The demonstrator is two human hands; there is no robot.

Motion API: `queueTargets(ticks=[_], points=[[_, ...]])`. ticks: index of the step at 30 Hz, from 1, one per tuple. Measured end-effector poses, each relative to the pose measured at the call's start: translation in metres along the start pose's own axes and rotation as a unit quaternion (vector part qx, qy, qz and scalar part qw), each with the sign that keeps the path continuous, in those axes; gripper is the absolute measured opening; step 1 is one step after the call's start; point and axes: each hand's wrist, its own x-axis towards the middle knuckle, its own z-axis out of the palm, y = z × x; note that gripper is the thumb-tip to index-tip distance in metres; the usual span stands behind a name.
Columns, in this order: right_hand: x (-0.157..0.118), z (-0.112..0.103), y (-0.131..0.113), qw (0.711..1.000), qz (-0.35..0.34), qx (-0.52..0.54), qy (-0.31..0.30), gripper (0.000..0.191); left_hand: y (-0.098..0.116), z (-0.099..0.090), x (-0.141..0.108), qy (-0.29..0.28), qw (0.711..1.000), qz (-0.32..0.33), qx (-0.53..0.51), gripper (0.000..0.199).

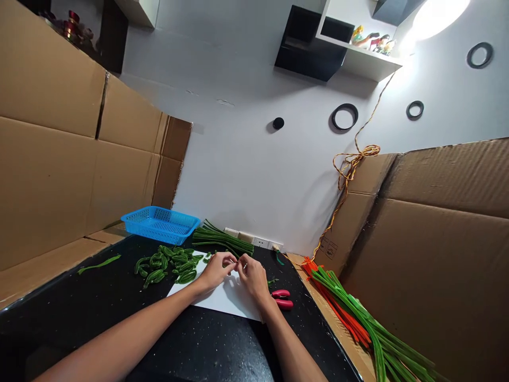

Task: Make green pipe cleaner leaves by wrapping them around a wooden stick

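Both hands meet above a white sheet (222, 297) on the black tabletop. The thumb and fingers of my left hand (218, 269) are pinched together, facing my right hand (252, 273), whose fingertips are also closed. Whatever lies between the fingertips is too small and too covered to make out. Left of my left hand is a pile of bent green fuzzy pieces, seemingly pipe cleaners (170, 262), a few reaching onto the sheet. Beside my right wrist lies a tool with red handles (283, 304), its head hidden by the wrist.
A bundle of straight dark green stems (222, 237) lies behind the hands, next to a blue plastic basket (159, 233). Green stems (358, 313) and orange-red stems (345, 318) rest on cardboard at right. Cardboard walls (437, 254) flank the table. One green strip (99, 264) lies far left.
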Motion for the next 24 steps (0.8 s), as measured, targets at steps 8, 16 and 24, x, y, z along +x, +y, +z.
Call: queueTargets(ticks=[8,16,24], points=[[0.004,0.007,0.007,0.994,0.016,0.104,0.033,0.024,0.002,0.001,0.003,-0.042,0.996,-0.003,-0.080,0.046],[0.007,0.013,0.014,0.983,-0.035,0.182,0.004,0.019,-0.010,0.001,0.006,-0.039,0.996,-0.003,-0.084,0.046],[0.010,0.020,0.021,0.979,-0.018,0.202,0.028,0.018,-0.004,-0.001,0.006,-0.030,0.993,-0.021,-0.116,0.048]])
